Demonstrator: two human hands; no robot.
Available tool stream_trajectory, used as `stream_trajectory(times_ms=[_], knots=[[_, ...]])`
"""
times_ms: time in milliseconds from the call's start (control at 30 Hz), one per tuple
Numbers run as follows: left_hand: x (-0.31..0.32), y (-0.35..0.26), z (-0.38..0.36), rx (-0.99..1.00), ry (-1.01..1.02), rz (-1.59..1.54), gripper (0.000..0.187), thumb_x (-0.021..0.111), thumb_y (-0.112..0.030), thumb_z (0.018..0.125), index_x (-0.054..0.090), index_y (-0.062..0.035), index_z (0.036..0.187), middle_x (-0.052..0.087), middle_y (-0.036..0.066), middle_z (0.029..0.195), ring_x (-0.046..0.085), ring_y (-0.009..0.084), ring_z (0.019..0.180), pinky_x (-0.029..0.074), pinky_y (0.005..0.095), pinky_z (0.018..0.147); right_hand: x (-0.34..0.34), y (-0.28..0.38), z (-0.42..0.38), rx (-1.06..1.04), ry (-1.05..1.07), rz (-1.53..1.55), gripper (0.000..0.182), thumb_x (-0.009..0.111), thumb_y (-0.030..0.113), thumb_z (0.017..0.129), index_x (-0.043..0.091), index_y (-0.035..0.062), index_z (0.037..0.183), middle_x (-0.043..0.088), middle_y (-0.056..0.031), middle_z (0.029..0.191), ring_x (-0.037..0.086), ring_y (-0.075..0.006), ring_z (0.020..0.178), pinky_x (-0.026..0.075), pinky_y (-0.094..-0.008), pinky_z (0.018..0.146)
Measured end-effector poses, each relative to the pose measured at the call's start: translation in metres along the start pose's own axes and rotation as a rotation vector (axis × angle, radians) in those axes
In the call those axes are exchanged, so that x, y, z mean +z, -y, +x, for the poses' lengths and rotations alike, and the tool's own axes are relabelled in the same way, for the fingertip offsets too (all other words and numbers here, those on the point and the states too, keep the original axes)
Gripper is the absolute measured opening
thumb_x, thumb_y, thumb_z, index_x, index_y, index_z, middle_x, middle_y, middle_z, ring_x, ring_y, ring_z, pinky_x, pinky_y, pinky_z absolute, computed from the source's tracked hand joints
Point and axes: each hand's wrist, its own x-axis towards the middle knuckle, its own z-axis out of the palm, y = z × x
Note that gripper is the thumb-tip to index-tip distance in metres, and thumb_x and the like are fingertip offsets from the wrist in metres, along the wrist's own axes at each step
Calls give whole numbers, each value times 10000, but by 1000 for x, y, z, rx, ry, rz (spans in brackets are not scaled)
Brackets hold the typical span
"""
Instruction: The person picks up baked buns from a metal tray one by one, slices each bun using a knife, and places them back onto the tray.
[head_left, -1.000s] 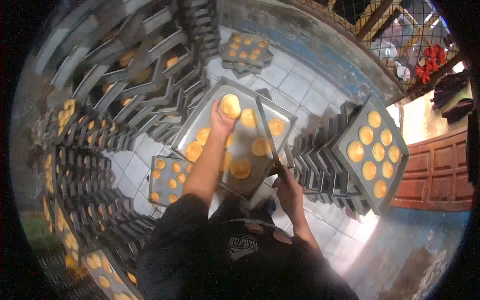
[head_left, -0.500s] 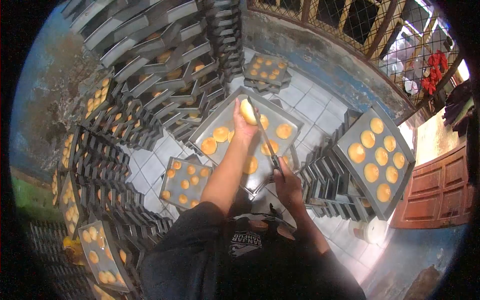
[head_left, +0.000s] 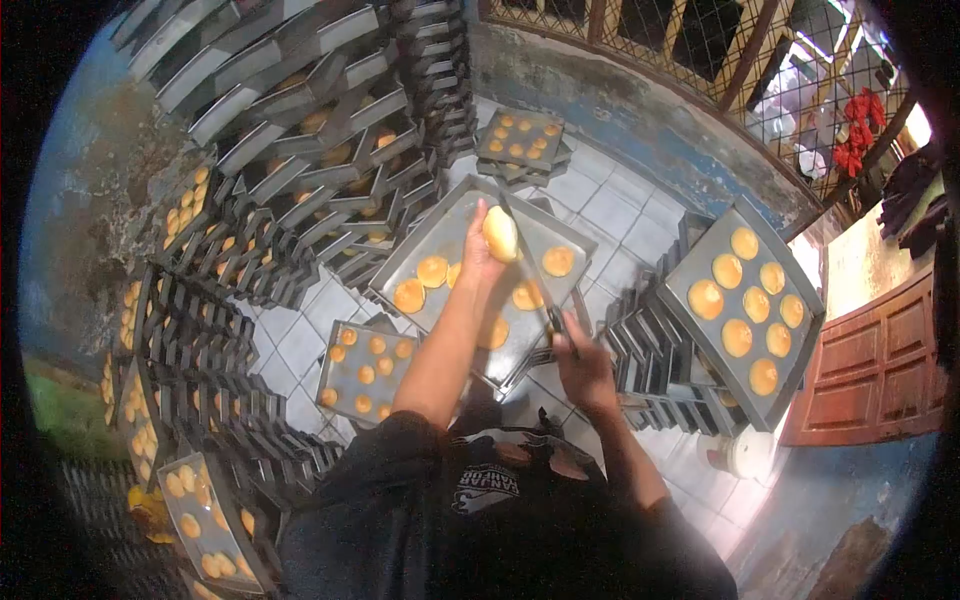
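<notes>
A bun is being grasped by the left hand, a knife by the right hand; the bun is being judged light, soft, best cupped round its sides.

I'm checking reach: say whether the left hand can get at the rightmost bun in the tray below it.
Probably not as it stands: the left hand holds a bun, and the knife slants between it and the rightmost bun.
</notes>
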Motion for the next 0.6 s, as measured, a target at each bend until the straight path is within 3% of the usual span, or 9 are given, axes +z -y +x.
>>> stream_trajectory(times_ms=[67,233,333,400,500,533,567,600], knots=[[14,2,-9,10,-23,81,386,662,-513,939,667,-127,941,704,28,835,693,174,747,580,357,696,1,0,-6,85,46,99,458,534,152,985,501,73,1435,643,-312,1132,642,-447,1095,521,-470,883],[27,40,-21,-18,-123,256,345,702,-430,936,652,-92,983,691,47,854,683,195,745,578,365,672,-11,22,39,189,40,79,469,550,123,974,495,72,1437,657,-309,1094,687,-394,1048,541,-440,843],[7,17,-2,-59,-96,119,325,704,-416,938,649,-97,962,692,48,853,685,200,747,579,369,667,0,-2,36,34,38,27,481,559,137,976,485,71,1446,670,-283,1059,706,-372,992,548,-417,813],[1,2,-2,-53,-55,61,304,700,-392,945,639,-95,959,692,55,861,687,201,750,580,366,670,10,-17,8,-78,-27,95,420,526,196,1021,526,27,1406,621,-202,798,638,-226,712,510,-358,702],[2,18,-10,-65,-93,237,295,704,-376,947,626,-92,969,679,54,867,676,196,740,575,363,668,17,-27,13,-65,-44,119,415,534,190,1024,530,35,1408,621,-177,807,625,-199,717,510,-347,702],[8,31,-18,-58,-175,245,295,708,-360,947,619,-83,997,662,51,872,662,195,732,570,362,666,11,-13,26,12,-22,-53,422,536,203,1025,524,36,1413,619,-177,794,624,-190,716,508,-338,704],[15,36,-20,-69,-174,249,295,708,-360,947,619,-83,997,662,51,872,662,195,732,570,362,666,10,-12,39,22,-29,-52,422,536,203,1025,524,36,1413,619,-177,794,624,-190,716,508,-338,704],[15,42,-20,-55,-167,277,294,709,-359,947,619,-85,998,656,48,870,656,196,730,568,364,664,8,-12,50,70,14,20,437,547,191,1002,522,56,1416,625,-253,918,640,-324,841,510,-419,754]])
